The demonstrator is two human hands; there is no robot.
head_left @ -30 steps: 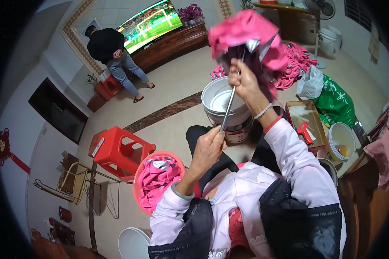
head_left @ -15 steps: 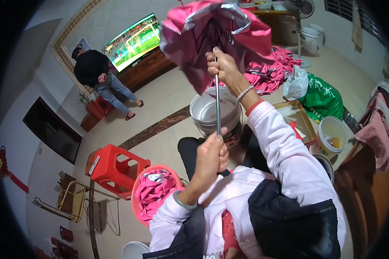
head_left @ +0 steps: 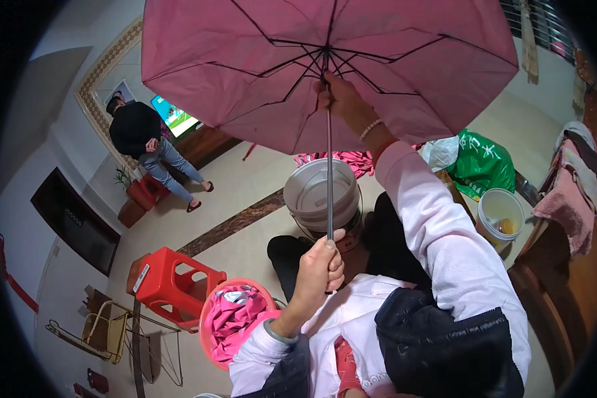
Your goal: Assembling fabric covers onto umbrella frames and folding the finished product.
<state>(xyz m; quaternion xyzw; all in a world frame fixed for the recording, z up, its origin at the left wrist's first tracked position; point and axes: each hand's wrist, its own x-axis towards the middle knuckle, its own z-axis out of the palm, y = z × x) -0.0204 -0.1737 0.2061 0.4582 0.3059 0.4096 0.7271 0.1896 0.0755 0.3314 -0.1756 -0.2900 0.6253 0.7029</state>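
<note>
Room: pale tiled floor with a dark inlaid strip; seen from above, the seated person's work is ringed by containers kept within arm's reach.
Bystander: another person stands at 10 o'clock before a lit screen, well apart from the work.
Red stool: red plastic stool at 8 o'clock, just beside the basket, apparently a spare seat or stand.
Basket: round pink basket at 7 o'clock, filled with folded pink cloth, near the left elbow so pieces are easy to take.
Left hand: left hand closed around the lower end of the shaft, steadying it upright from below.
Umbrella: pink umbrella spread wide at 12 o'clock, canopy overhead, thin metal shaft running straight down to the left fist.
Bucket: grey bucket on the floor behind the shaft, centre.
Right hand: right hand clasped at the top of the shaft under the ribs, likely bracing the slider so the canopy holds open.
Right side: green bag and white tub at 3 o'clock.
</note>
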